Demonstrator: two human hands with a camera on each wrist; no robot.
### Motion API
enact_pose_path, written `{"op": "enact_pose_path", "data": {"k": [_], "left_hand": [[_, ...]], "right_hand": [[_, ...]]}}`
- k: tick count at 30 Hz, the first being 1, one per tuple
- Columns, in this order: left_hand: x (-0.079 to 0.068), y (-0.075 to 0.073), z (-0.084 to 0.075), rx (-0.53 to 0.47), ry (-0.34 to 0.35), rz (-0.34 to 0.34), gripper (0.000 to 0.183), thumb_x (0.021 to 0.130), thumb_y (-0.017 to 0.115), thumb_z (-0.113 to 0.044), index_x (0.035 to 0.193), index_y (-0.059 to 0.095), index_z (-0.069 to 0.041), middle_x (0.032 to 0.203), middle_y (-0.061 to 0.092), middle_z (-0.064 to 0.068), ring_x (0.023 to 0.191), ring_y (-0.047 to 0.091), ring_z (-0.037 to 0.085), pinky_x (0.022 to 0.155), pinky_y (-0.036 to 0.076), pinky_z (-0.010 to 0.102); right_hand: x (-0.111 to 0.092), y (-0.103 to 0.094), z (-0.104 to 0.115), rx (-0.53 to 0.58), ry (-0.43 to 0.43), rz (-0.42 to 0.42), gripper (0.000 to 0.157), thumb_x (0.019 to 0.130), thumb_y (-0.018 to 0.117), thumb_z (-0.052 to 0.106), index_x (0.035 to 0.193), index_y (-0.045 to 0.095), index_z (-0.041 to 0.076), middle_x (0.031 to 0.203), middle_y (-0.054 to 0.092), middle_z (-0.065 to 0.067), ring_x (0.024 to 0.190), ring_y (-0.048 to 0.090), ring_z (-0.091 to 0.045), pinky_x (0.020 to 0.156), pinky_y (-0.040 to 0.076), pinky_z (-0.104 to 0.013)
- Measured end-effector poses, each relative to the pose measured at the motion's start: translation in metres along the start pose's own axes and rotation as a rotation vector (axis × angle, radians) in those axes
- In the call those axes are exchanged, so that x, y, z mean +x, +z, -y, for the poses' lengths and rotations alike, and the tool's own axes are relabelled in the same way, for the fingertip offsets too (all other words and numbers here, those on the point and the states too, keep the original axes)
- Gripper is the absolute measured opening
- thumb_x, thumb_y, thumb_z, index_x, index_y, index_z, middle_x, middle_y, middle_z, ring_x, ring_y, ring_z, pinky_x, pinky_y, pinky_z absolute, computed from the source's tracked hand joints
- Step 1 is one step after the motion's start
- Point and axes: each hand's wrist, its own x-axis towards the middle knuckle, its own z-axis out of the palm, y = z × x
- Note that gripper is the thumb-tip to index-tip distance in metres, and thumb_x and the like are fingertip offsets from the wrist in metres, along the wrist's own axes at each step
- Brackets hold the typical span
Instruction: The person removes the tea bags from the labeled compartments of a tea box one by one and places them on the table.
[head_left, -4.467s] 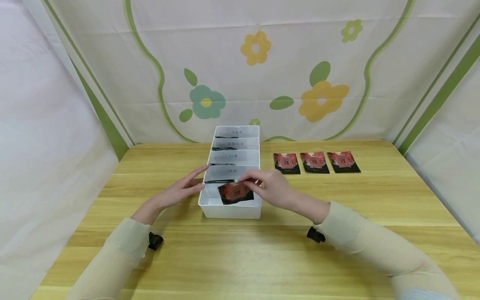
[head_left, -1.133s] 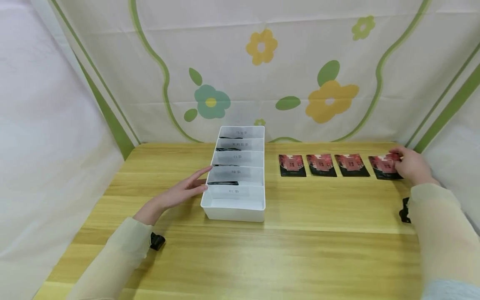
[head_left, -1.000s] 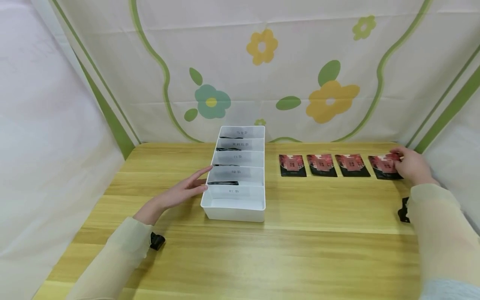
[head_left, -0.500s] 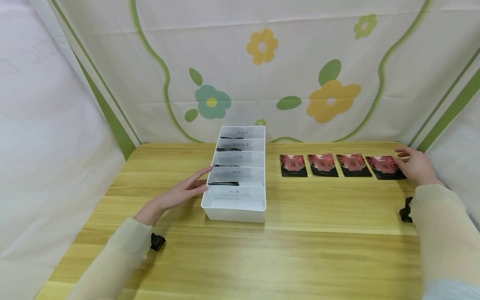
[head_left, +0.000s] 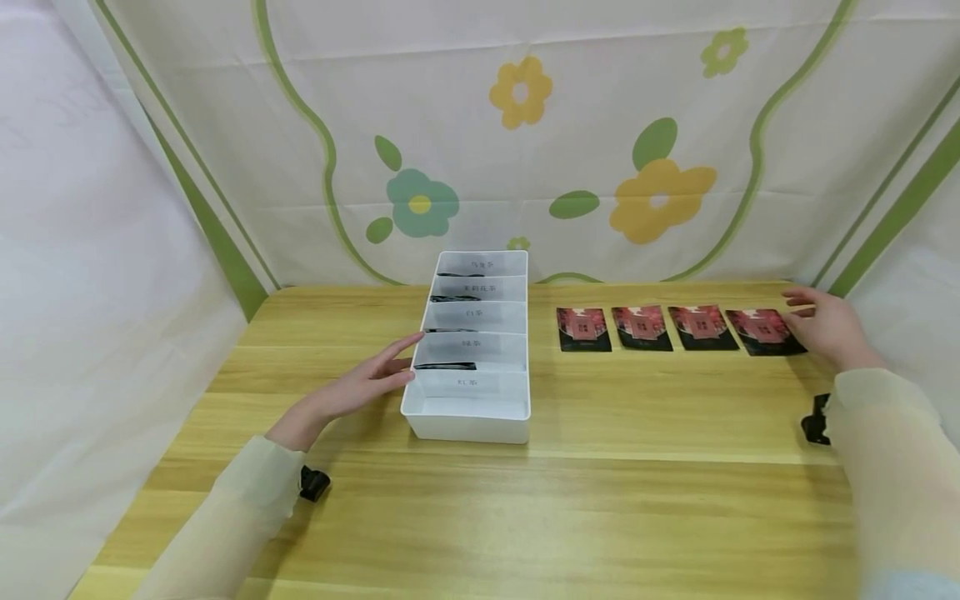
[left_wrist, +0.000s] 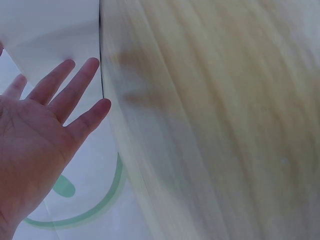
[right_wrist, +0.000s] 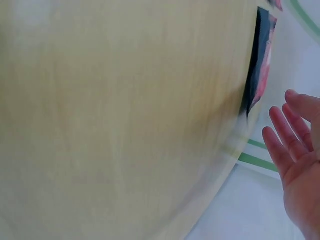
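Several red and black tea sachets lie in a row on the table, right of a white divided box (head_left: 471, 430). Beside the row's right end is my right hand (head_left: 831, 329), its fingers relaxed and extended with nothing in them. Its thumb is right at the edge of the last sachet (head_left: 763, 332), which lies slightly askew. In the right wrist view that hand (right_wrist: 305, 155) is seen palm-side, near a sachet (right_wrist: 259, 62). My left hand (head_left: 360, 385) touches the box's left wall with spread fingertips; the left wrist view shows its fingers (left_wrist: 75, 92) straight against the white side.
The box has labelled compartments; dark sachet edges (head_left: 446, 366) show in the rear ones, and the front one is bare. Other sachets (head_left: 583, 329) lie between box and right hand. A floral cloth (head_left: 480, 167) hangs behind the wooden table (head_left: 525, 517).
Earlier my right hand held a sachet over the box's front compartment. That sachet was laid at the row's right end and let go; the hand has drawn slightly right. The left hand stayed.
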Motion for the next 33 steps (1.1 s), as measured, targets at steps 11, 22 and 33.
{"op": "enact_pose_path", "data": {"k": [11,22,33], "left_hand": [[-0.002,0.001,-0.001,-0.007,0.003,-0.005,0.062,0.104,0.049,-0.028,0.156,0.017,-0.031,0.161,0.012,0.003,0.140,0.027,0.036,0.108,0.025,0.059],[0.000,0.000,0.001,-0.012,0.012,0.002,0.061,0.104,0.048,-0.028,0.156,0.017,-0.032,0.160,0.013,0.005,0.140,0.029,0.035,0.108,0.024,0.059],[-0.001,0.001,-0.002,-0.001,0.000,-0.003,0.062,0.103,0.049,-0.030,0.156,0.017,-0.033,0.161,0.012,0.002,0.140,0.028,0.034,0.108,0.024,0.059]], "right_hand": [[-0.002,0.002,0.022,0.008,-0.057,0.078,0.047,0.101,0.054,0.021,0.135,0.043,-0.010,0.123,0.048,-0.038,0.107,0.048,-0.055,0.076,0.046,-0.060],[-0.008,0.015,0.014,-0.023,-0.100,0.132,0.050,0.098,0.060,0.019,0.130,0.045,-0.017,0.120,0.050,-0.041,0.107,0.048,-0.056,0.087,0.038,-0.064],[0.002,0.019,-0.002,-0.038,-0.094,0.090,0.048,0.098,0.060,0.017,0.128,0.046,-0.017,0.117,0.051,-0.040,0.106,0.047,-0.056,0.088,0.035,-0.065]]}}
